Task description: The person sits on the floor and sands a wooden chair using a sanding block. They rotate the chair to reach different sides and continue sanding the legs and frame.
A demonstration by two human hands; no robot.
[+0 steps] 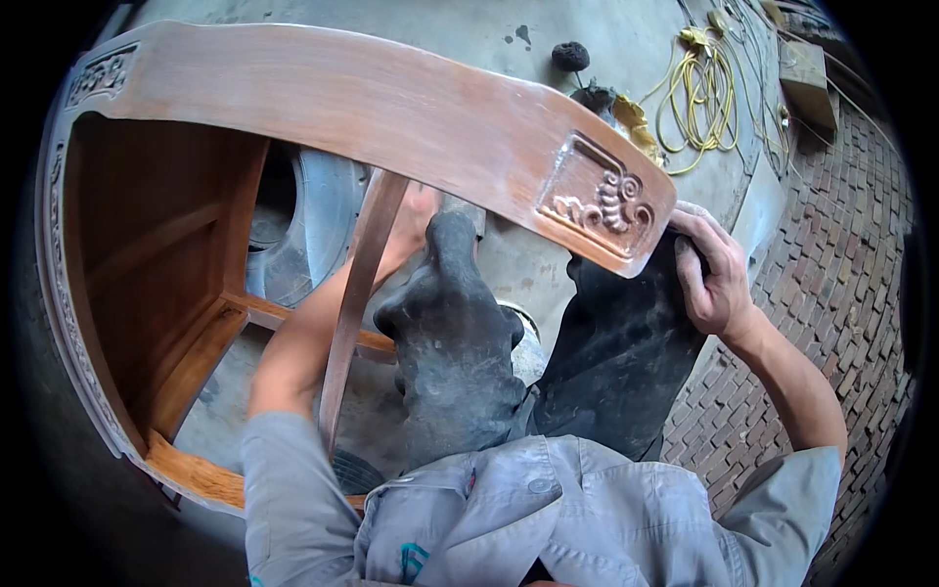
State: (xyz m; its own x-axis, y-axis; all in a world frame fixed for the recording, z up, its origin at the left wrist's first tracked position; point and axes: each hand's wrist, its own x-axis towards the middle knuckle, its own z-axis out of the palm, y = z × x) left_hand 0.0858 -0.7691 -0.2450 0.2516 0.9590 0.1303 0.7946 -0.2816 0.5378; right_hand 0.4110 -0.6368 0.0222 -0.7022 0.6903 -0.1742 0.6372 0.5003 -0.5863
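A large reddish-brown wooden furniture frame (pixel 323 88) stretches across the left and top of the head view. Its long curved board ends in a carved scroll panel (pixel 608 201) at the right. My right hand (pixel 712 269) is closed at that end, its fingers bent round the board's edge. My left forearm passes behind a narrow upright wooden slat (pixel 360 293). Under the board, my left hand (pixel 416 217) shows only in part, beside my dark trouser knee. The board and slat hide its fingers.
A grey tire (pixel 313 220) lies behind the frame. On the concrete floor are a coiled yellow cable (pixel 702 103), a round black sponge-like piece (pixel 570 57) and a pale container (pixel 528 352) between my legs. A block (pixel 808 86) stands near brick paving (pixel 822 254).
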